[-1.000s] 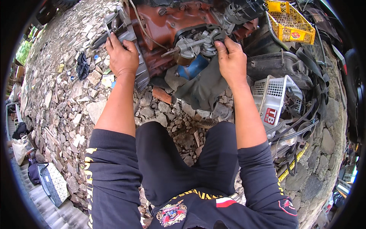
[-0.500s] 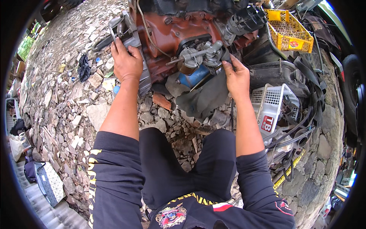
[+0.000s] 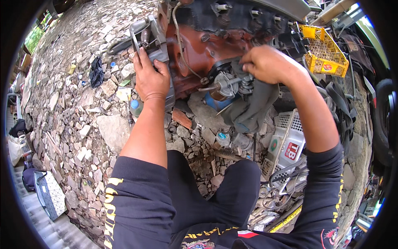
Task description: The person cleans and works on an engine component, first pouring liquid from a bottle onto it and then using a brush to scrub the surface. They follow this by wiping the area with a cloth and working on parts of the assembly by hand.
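Note:
A reddish-brown engine block (image 3: 195,47) with a dark upper section lies in front of me. My left hand (image 3: 152,79) rests against the grey metal housing (image 3: 169,56) at its left end, fingers stretched out and thumb apart. Farther right, my right hand (image 3: 265,64) is closed on a dark grey cloth (image 3: 253,112), its fingers bent toward the block. The cloth hangs down beside a silver, round-bodied metal part (image 3: 227,86) mounted on the block's side. Below that part shows a blue cylinder (image 3: 217,103), half covered by the cloth.
Broken stones cover the ground. Right of my knees stands a white plastic basket (image 3: 286,145) with hoses and metal pieces around it. A yellow crate (image 3: 327,52) sits at the far right. A bottle with a blue cap (image 3: 135,107) stands by my left forearm.
My right hand has moved up and over the silver part, its elbow swung outward, bringing the cloth up and rightward. The left hand stays on the housing. The whole view has shifted slightly.

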`<action>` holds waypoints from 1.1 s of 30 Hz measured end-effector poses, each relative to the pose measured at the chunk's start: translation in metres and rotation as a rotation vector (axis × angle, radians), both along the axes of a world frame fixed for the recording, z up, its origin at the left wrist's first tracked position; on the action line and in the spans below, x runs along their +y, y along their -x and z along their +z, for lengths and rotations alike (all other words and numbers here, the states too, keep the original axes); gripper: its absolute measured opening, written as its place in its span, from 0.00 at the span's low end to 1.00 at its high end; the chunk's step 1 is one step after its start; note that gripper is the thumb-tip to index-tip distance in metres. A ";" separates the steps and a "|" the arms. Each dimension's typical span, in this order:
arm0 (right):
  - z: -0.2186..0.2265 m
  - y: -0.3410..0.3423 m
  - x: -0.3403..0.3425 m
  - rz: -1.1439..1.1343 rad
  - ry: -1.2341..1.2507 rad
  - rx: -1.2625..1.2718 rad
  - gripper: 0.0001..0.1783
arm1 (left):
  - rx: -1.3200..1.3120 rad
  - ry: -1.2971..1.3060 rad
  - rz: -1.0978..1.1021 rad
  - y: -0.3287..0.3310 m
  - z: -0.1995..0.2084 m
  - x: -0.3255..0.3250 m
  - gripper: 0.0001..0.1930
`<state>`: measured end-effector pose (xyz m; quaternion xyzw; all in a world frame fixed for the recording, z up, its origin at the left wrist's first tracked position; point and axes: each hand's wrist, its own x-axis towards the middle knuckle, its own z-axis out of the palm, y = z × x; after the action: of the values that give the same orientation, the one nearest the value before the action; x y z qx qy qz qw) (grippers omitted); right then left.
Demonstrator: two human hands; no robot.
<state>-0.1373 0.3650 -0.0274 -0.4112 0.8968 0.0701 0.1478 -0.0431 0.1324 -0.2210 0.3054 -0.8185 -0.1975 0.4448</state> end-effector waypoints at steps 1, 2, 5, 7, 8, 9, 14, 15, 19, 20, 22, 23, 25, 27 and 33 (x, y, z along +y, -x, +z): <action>0.003 0.000 -0.006 0.044 -0.049 -0.021 0.16 | 0.005 0.008 0.009 0.000 -0.002 -0.003 0.29; 0.001 0.002 -0.007 0.076 -0.102 -0.047 0.16 | 0.005 0.011 0.006 0.000 -0.001 -0.001 0.29; 0.003 0.003 -0.018 0.206 -0.235 -0.042 0.16 | -0.028 -0.045 -0.024 -0.001 0.001 0.004 0.28; 0.007 -0.001 -0.023 0.297 -0.303 -0.010 0.15 | -0.014 -0.024 -0.024 0.000 -0.001 0.003 0.28; 0.006 0.002 -0.023 0.321 -0.234 -0.059 0.14 | -0.021 -0.029 -0.021 -0.001 0.001 0.003 0.28; 0.005 0.007 -0.019 0.344 -0.164 -0.108 0.13 | -0.029 -0.034 -0.018 -0.002 0.002 0.003 0.28; -0.004 0.020 -0.002 0.277 0.113 -0.221 0.11 | -0.022 -0.046 -0.025 -0.001 0.003 0.003 0.28; -0.004 0.020 -0.003 0.270 0.063 -0.159 0.10 | -0.025 -0.046 -0.027 0.000 0.003 0.004 0.28; 0.003 -0.007 -0.035 0.131 -0.279 0.078 0.10 | -0.026 -0.008 -0.015 -0.001 0.000 -0.001 0.28; 0.007 -0.020 -0.048 0.008 -0.430 0.072 0.11 | -0.031 -0.019 -0.021 -0.001 0.000 0.000 0.28; 0.001 -0.008 -0.031 0.251 -0.259 0.020 0.11 | -0.041 -0.041 -0.032 -0.001 0.003 0.000 0.28; -0.003 0.001 -0.018 0.376 -0.171 -0.004 0.11 | -0.040 -0.044 -0.029 -0.001 0.003 -0.001 0.28; -0.008 0.013 0.004 0.322 0.089 -0.146 0.13 | -0.031 -0.065 -0.042 0.002 0.004 0.004 0.29; -0.016 0.014 0.008 0.229 0.181 -0.203 0.14 | -0.047 -0.049 -0.034 0.001 0.004 0.004 0.29; -0.013 -0.005 -0.010 0.192 -0.186 0.004 0.24 | -0.110 -0.077 -0.049 -0.006 0.005 0.001 0.29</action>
<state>-0.1327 0.3551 -0.0405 -0.4796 0.8431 0.1679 0.1760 -0.0375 0.1338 -0.2160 0.3126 -0.8407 -0.2227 0.3821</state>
